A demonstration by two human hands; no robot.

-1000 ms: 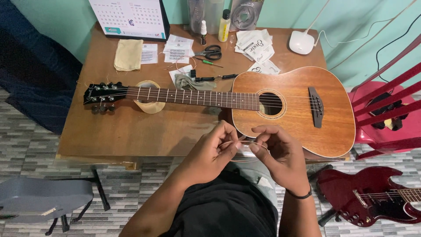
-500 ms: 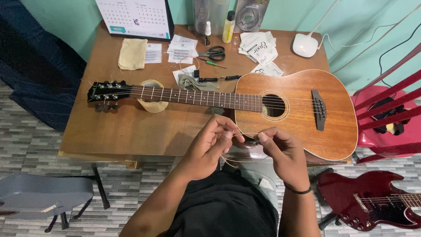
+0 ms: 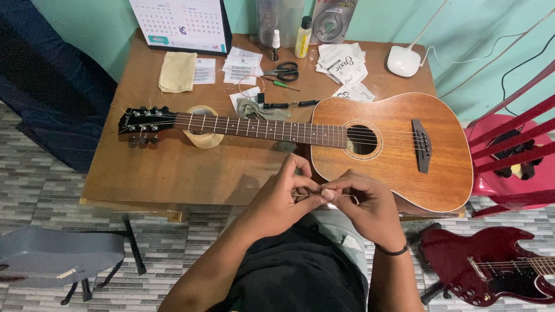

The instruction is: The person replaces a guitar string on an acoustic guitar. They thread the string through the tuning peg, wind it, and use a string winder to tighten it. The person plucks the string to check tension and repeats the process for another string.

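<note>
Both hands meet just off the tabletop's near edge: left hand and right hand pinch a thin guitar string between fingertips. The acoustic guitar lies flat, apparently partly strung; this string looks not yet fitted

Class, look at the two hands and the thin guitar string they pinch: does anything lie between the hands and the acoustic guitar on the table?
Nothing visible does. The left hand and right hand pinch a thin string at the table's near edge, just in front of the acoustic guitar. Scissors, bottles and paper packets lie beyond the guitar, toward the wall.
</note>
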